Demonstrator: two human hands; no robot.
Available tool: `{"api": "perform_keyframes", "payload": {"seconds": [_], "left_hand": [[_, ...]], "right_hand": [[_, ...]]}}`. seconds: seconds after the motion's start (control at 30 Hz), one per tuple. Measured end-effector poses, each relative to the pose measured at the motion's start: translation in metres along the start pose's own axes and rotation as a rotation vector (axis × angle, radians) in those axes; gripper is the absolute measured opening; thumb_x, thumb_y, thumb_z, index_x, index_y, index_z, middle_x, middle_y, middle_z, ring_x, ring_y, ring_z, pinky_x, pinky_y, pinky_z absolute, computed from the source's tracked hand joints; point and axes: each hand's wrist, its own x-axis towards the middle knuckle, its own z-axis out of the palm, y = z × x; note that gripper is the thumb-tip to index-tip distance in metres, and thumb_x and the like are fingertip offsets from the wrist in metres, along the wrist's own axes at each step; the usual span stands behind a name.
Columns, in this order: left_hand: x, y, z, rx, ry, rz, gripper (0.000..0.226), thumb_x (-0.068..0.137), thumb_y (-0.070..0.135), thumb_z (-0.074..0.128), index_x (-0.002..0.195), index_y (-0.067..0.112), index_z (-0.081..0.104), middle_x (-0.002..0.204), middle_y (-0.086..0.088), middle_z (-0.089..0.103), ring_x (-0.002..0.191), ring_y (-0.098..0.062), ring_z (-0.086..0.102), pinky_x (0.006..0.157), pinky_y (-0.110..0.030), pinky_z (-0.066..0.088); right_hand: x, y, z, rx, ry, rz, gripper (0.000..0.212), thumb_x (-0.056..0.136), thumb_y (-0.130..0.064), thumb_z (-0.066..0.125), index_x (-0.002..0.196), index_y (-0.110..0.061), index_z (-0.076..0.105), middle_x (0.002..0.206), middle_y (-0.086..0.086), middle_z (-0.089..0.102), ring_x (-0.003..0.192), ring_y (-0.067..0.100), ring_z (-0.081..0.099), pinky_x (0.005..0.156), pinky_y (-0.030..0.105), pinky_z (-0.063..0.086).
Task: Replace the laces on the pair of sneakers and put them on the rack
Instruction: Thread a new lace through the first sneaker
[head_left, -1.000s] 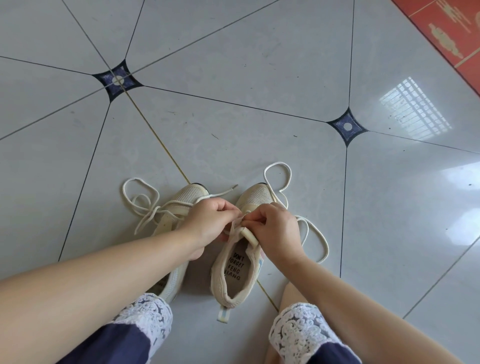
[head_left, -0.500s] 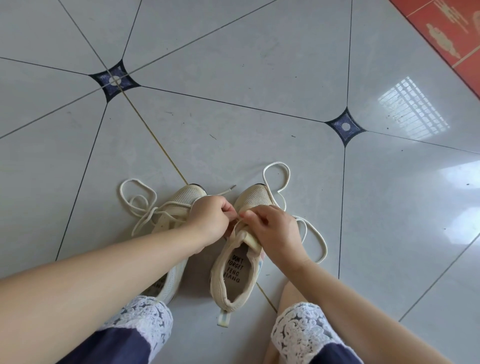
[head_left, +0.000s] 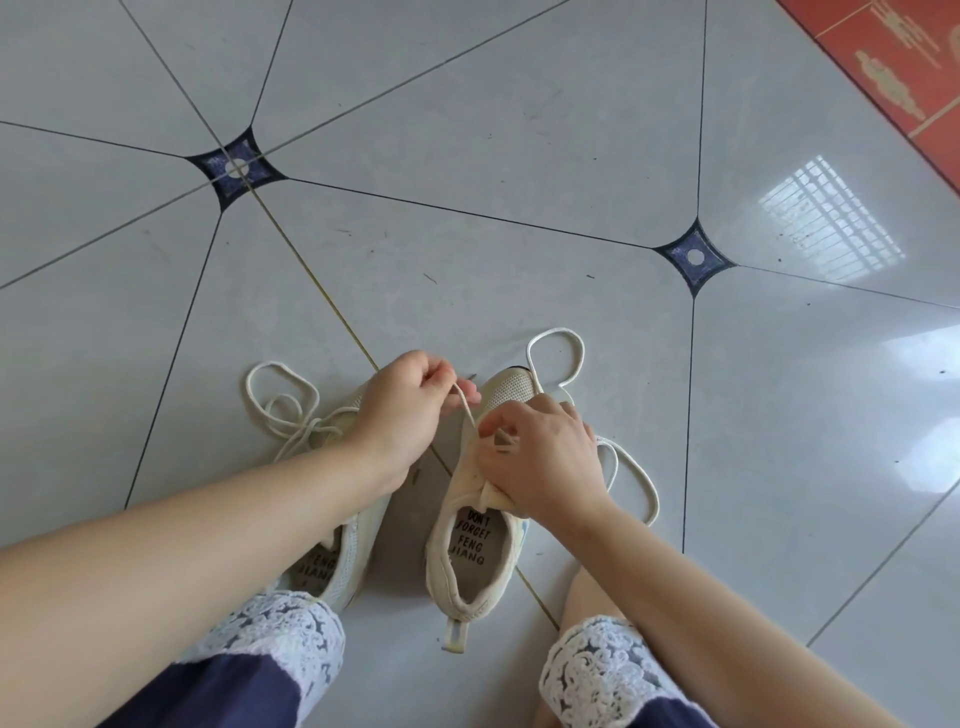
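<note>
- Lace (head_left: 466, 409) was pinched taut in the curled left hand (head_left: 408, 410).
- Right sneaker (head_left: 442, 569) was gripped at its tongue by the curled right hand (head_left: 543, 460).
- Left sneaker (head_left: 347, 566) was set just beside it on floor tiles (head_left: 467, 249).

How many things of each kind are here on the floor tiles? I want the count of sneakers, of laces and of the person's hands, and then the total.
Sneakers: 2
Laces: 2
Hands: 2, the left hand and the right hand
Total: 6
</note>
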Motion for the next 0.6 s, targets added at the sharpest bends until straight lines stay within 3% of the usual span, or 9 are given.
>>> {"api": "perform_keyframes", "payload": {"seconds": [0.07, 0.17, 0.27, 0.37, 0.43, 0.47, 0.53, 0.6], "left_hand": [[-0.002, 0.003, -0.001, -0.179, -0.06, -0.092, 0.026, 0.099, 0.009, 0.035, 0.076, 0.009, 0.048, 0.059, 0.003, 0.058, 0.057, -0.012, 0.064, 0.065, -0.026, 0.054], [0.003, 0.013, -0.009, -0.055, -0.081, -0.046, 0.028, 0.099, 0.006, 0.032, 0.073, 0.01, 0.042, 0.06, -0.001, 0.043, 0.043, -0.01, 0.04, 0.053, -0.025, 0.047], [0.023, 0.029, -0.036, 0.103, 0.038, 0.068, 0.026, 0.097, 0.003, 0.033, 0.075, 0.012, 0.045, 0.063, -0.003, 0.041, 0.041, -0.006, 0.036, 0.041, -0.018, 0.035], [0.046, 0.045, -0.092, 0.391, 0.262, 0.262, 0.017, 0.094, 0.006, 0.038, 0.091, 0.007, 0.055, 0.064, -0.001, 0.048, 0.053, -0.016, 0.043, 0.05, -0.02, 0.042], [0.049, 0.049, -0.119, 0.423, 0.346, 0.313, 0.017, 0.09, 0.009, 0.039, 0.083, 0.013, 0.054, 0.06, 0.006, 0.049, 0.053, -0.017, 0.042, 0.046, -0.016, 0.043], [0.044, 0.049, -0.122, 0.468, 0.36, 0.341, 0.017, 0.09, 0.01, 0.04, 0.08, 0.015, 0.053, 0.059, 0.007, 0.049, 0.055, -0.018, 0.044, 0.051, -0.018, 0.045], [0.029, 0.041, -0.103, 0.621, 0.273, 0.425, 0.013, 0.09, 0.006, 0.047, 0.085, 0.012, 0.057, 0.062, 0.009, 0.051, 0.062, -0.021, 0.049, 0.066, -0.023, 0.041], [0.013, 0.028, -0.069, 0.662, 0.025, 0.473, 0.007, 0.088, 0.007, 0.054, 0.087, 0.011, 0.059, 0.067, 0.008, 0.054, 0.066, -0.018, 0.052, 0.063, -0.022, 0.035]], "right_hand": [[0.0, 0.0, 0.0, -0.012, 0.005, -0.021, 0.022, 0.074, -0.049, 0.061, 0.093, -0.04, 0.064, 0.09, -0.012, 0.044, 0.097, 0.014, 0.037, 0.084, 0.026, 0.024], [-0.002, 0.0, 0.002, 0.015, -0.006, -0.025, 0.022, 0.072, -0.049, 0.063, 0.093, -0.042, 0.063, 0.09, -0.013, 0.041, 0.102, 0.014, 0.036, 0.086, 0.026, 0.024], [-0.005, 0.003, 0.005, 0.02, 0.011, -0.015, 0.019, 0.074, -0.048, 0.061, 0.092, -0.043, 0.063, 0.093, -0.014, 0.04, 0.107, 0.015, 0.035, 0.088, 0.024, 0.024], [-0.005, 0.008, 0.006, 0.028, 0.035, -0.009, 0.019, 0.073, -0.048, 0.061, 0.091, -0.044, 0.064, 0.096, -0.015, 0.039, 0.108, 0.015, 0.034, 0.089, 0.025, 0.027], [-0.005, 0.009, 0.008, 0.032, 0.053, -0.023, 0.019, 0.073, -0.048, 0.062, 0.091, -0.043, 0.064, 0.098, -0.015, 0.038, 0.107, 0.014, 0.034, 0.089, 0.024, 0.026], [-0.005, 0.01, 0.008, 0.036, 0.057, -0.031, 0.018, 0.073, -0.047, 0.062, 0.09, -0.042, 0.064, 0.099, -0.016, 0.037, 0.106, 0.014, 0.034, 0.088, 0.024, 0.025], [-0.006, 0.011, 0.01, 0.049, 0.059, -0.02, 0.016, 0.074, -0.046, 0.063, 0.089, -0.041, 0.065, 0.1, -0.017, 0.037, 0.107, 0.015, 0.035, 0.088, 0.023, 0.025], [-0.006, 0.011, 0.012, 0.072, 0.076, 0.001, 0.015, 0.074, -0.046, 0.065, 0.088, -0.04, 0.065, 0.099, -0.018, 0.037, 0.109, 0.015, 0.036, 0.087, 0.022, 0.025]]}}
